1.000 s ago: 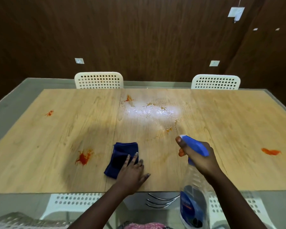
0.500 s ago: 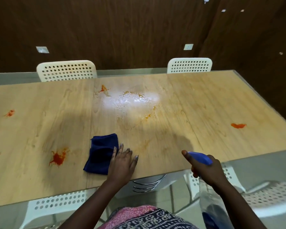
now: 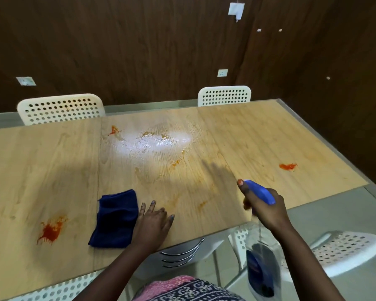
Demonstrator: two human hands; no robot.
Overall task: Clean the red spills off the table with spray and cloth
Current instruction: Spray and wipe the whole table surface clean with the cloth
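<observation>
My right hand (image 3: 264, 209) grips a clear spray bottle (image 3: 261, 270) by its blue trigger head (image 3: 260, 192), held over the table's near edge with the nozzle toward the far side. My left hand (image 3: 153, 224) rests flat on the wooden table (image 3: 237, 137), fingers straight, touching the right edge of a folded dark blue cloth (image 3: 115, 219). Red spills lie at the near left (image 3: 50, 230), at the right (image 3: 288, 166) and at the far middle (image 3: 113, 130). A wet, shiny sprayed patch (image 3: 159, 142) with orange smears spreads across the middle.
Two white perforated chairs (image 3: 60, 108) (image 3: 225, 95) stand at the table's far side against a dark wood wall. More white chairs (image 3: 345, 248) sit under the near edge by my legs. The table's right edge (image 3: 326, 146) has a grey rim.
My right hand with the bottle has lifted from beside the table's near edge up over it, toward the right spill. My left hand has stayed by the cloth.
</observation>
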